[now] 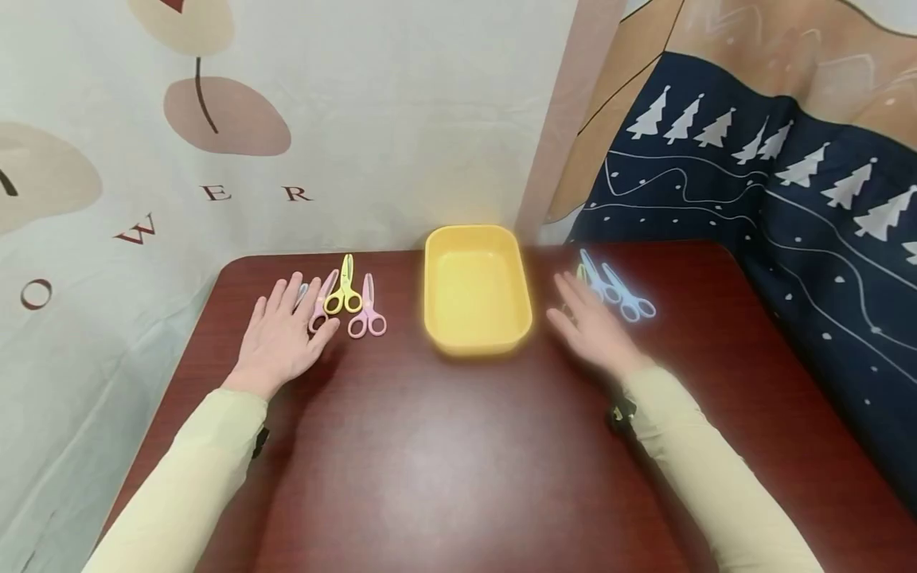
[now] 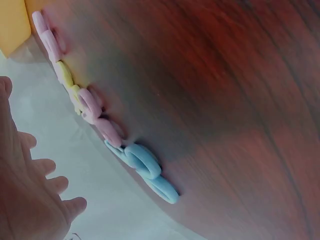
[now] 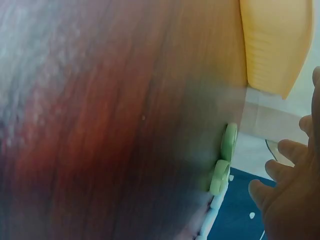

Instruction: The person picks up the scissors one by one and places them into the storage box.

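My left hand (image 1: 282, 338) hovers above the table with fingers straight and spread, holding nothing. Under and beside it lie pink scissors (image 1: 368, 310), yellow scissors (image 1: 346, 288), a second pink pair partly covered, and blue scissors (image 2: 145, 162) mostly hidden by the hand in the head view. My right hand (image 1: 596, 328), also flat with extended fingers, is held over green scissors (image 3: 220, 175), which it largely covers in the head view. Two light blue scissors (image 1: 629, 296) lie just right of it. Between the hands stands a yellow tray (image 1: 477, 345) with nothing visible inside.
The dark red-brown table (image 1: 430, 461) has its far edge against a pale printed cloth (image 1: 372, 119). A navy cloth with white trees (image 1: 716, 175) hangs at the right side. Both wrists wear dark bands.
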Available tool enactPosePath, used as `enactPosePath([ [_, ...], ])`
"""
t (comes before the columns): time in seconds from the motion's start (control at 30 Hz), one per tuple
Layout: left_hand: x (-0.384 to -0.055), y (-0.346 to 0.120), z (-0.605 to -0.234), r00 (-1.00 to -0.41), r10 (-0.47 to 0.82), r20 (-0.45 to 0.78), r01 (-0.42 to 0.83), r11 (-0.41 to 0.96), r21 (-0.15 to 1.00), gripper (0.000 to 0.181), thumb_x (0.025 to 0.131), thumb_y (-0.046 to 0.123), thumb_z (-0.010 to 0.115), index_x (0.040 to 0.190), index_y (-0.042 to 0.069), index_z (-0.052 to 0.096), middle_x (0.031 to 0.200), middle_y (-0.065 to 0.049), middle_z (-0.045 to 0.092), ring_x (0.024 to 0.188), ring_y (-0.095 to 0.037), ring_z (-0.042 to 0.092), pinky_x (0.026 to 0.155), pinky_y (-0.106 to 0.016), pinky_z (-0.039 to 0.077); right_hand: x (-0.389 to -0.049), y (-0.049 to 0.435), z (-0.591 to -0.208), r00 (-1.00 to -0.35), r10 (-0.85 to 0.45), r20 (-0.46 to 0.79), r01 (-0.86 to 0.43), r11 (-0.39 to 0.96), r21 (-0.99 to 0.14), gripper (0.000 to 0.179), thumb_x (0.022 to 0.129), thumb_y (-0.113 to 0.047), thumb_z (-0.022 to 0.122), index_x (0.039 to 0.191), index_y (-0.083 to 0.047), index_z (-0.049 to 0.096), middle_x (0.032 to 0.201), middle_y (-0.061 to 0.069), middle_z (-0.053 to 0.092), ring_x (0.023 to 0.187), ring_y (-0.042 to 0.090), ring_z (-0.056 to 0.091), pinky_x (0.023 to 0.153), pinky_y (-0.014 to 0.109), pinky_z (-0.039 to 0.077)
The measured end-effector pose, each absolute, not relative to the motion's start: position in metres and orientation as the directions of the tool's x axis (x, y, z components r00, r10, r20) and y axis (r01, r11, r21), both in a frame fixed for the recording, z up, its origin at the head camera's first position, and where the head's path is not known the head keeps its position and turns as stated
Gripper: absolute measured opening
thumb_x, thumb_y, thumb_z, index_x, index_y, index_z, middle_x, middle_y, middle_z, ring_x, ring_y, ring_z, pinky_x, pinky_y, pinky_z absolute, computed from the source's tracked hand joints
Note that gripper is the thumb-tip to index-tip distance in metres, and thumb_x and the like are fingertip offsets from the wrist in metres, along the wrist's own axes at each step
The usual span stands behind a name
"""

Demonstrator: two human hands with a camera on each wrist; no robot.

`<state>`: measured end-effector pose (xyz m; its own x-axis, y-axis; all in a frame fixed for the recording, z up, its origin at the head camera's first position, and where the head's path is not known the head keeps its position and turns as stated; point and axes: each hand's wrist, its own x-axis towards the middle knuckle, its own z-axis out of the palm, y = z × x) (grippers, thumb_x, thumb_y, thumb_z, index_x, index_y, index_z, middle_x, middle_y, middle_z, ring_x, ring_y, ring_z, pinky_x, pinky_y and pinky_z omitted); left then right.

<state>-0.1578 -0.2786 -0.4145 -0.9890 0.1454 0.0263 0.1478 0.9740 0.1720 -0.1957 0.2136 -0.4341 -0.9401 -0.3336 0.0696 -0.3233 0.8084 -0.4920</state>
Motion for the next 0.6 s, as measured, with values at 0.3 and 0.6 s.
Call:
enactPosePath([
  [0.3,-0.154,-0.290,-0.414,-0.993,0.113,0.029,0.116,0.973,0.198,0.080,0.106,0.055,0.041,0.164,0.005,0.020,0.168,-0.028,0.015,0.154,-0.049,0.011,0.120,-0.067,0.014,-0.190,0.205,-0.431,-0.938,-0.344,0.032,-0.296,0.754,-0.586,0.074,0.106,-0.054,0.046,0.166,-0.018,0.020,0.172,0.007,0.020,0.158,0.031,0.015,0.125,0.055,0.017],
  [0.6,-0.146,-0.298,-0.414,-0.993,0.095,0.069,0.107,0.975,0.196,0.079,0.105,0.054,0.045,0.162,0.002,0.025,0.164,-0.032,0.020,0.150,-0.053,0.018,0.117,-0.069,0.020,-0.181,0.194,-0.438,-0.946,-0.323,-0.007,-0.237,0.708,-0.665,0.073,0.105,-0.054,0.049,0.166,-0.026,0.020,0.171,-0.004,0.021,0.158,0.022,0.017,0.126,0.052,0.018],
])
